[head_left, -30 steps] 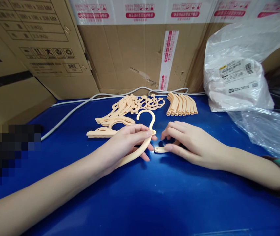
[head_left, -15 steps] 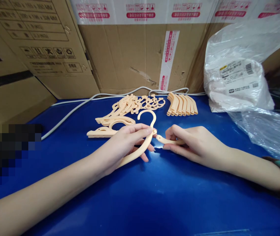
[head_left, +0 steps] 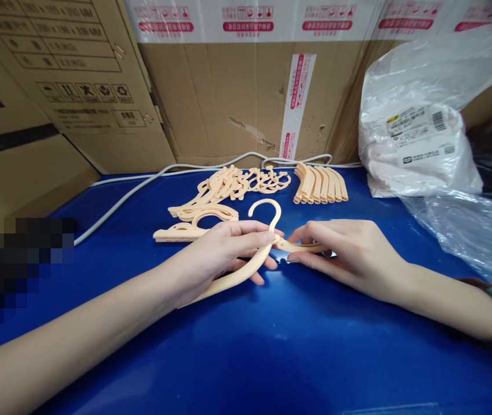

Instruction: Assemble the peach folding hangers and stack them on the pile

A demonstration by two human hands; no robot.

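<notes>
Over the blue tabletop (head_left: 246,357), the left hand (head_left: 228,249), thumb on top, grips a curved cream plastic hanger piece (head_left: 239,276) with a hook (head_left: 266,203), while the right hand (head_left: 352,251), fingers bent, pinches a curved cream plastic arm (head_left: 301,247), its tip at the hook's base. Beyond, stacked cream parts (head_left: 179,234) lie partly behind the left hand, then a jumbled cream heap (head_left: 224,185) and a row of curved pieces (head_left: 322,187). Farther back come a white cable (head_left: 139,179), a labelled white plastic bag (head_left: 416,167) and brown cardboard boxes (head_left: 228,98).
</notes>
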